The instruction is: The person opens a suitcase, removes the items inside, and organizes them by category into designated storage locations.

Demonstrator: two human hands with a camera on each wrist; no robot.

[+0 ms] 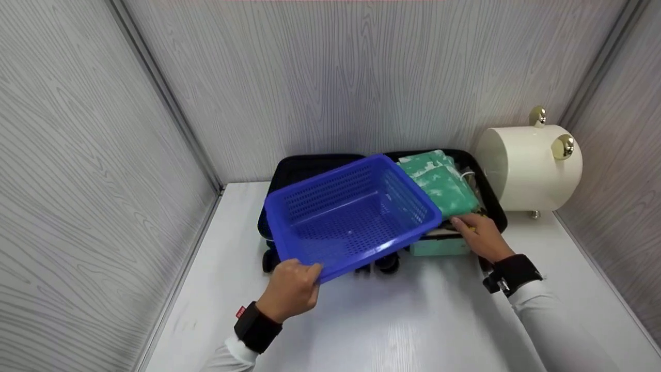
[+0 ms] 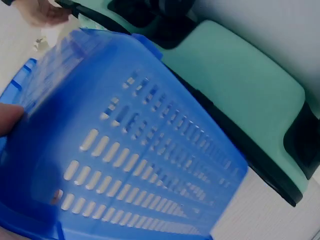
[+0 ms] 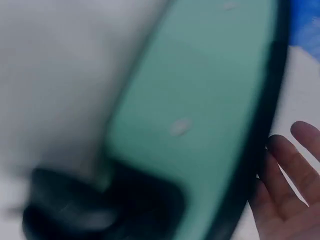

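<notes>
Blue basket (image 1: 351,217) rim between left-hand fingers (image 1: 310,272) (tilted, over suitcase (image 1: 485,191))

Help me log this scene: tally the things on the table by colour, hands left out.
Blue: 1, the basket
Green: 2, the suitcase and the folded cloth
Cream: 1, the round case
Total: 4
</notes>
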